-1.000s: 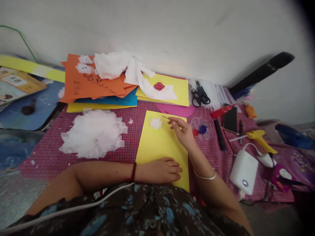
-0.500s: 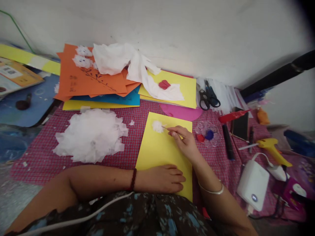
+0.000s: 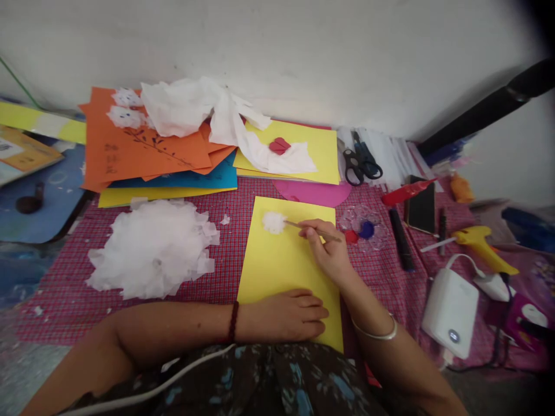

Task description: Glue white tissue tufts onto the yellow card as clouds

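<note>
My left hand lies flat, fingers stretched out, across the lower part of a yellow sheet. Above it, my right hand pinches a thin brown stick; whether its end carries bristles is too small to tell. The stick's tip is at the right edge of a small fluffy white tuft near the sheet's top. A heap of white tissue pieces lies to the left of the sheet. To the right of my right hand is a clear flower-shaped palette with red and blue patches in it.
Orange sheets with white tufts and crumpled white tissue lie at the back by the wall. Scissors, a red tube, a black marker, a yellow glue gun and a white power bank are on the right.
The stick now lies flatter, and more of its shaft shows across my right hand. My left hand stays flat on the sheet. The view has shifted slightly.
</note>
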A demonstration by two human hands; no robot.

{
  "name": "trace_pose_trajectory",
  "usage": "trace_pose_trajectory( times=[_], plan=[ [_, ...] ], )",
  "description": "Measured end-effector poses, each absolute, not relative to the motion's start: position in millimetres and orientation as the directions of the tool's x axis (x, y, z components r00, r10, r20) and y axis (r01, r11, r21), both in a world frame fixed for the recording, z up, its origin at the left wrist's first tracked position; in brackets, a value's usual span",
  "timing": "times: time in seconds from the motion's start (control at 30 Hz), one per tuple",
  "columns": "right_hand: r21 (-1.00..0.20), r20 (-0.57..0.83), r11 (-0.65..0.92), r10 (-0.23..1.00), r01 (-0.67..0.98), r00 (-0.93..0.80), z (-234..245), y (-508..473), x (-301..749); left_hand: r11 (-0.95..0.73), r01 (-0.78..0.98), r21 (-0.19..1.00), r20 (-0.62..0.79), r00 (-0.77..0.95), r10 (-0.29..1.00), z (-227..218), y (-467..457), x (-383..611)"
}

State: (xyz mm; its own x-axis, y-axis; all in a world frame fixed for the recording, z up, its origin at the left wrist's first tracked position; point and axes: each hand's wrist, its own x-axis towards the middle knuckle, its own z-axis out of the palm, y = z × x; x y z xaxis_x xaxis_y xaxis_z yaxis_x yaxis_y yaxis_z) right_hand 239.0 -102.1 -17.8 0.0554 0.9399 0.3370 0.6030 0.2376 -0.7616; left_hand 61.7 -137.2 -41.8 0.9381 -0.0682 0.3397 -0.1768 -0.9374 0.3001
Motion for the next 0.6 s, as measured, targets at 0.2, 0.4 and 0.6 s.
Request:
trace_pose_trajectory(
  times=[0.2, 0.4, 0.6],
  plan=[
    [-0.769, 0.321, 0.258, 0.947, 0.585, 0.004, -14.2, -102.6, 240.7, -0.933, -0.184, 0.310, 0.337, 0.939, -0.073, -41.2, -135.9, 61.8],
    [-0.777, 0.330, 0.223, 0.941, 0.589, 0.079, -16.2, -101.4, 246.3, -0.932, -0.182, 0.313, 0.313, 0.946, -0.080, -39.0, -135.3, 61.5],
    [-0.759, 0.305, 0.299, 0.948, 0.579, -0.090, -10.9, -102.6, 239.9, -0.936, -0.180, 0.302, 0.308, 0.948, -0.083, -41.2, -135.6, 61.8]
  ],
)
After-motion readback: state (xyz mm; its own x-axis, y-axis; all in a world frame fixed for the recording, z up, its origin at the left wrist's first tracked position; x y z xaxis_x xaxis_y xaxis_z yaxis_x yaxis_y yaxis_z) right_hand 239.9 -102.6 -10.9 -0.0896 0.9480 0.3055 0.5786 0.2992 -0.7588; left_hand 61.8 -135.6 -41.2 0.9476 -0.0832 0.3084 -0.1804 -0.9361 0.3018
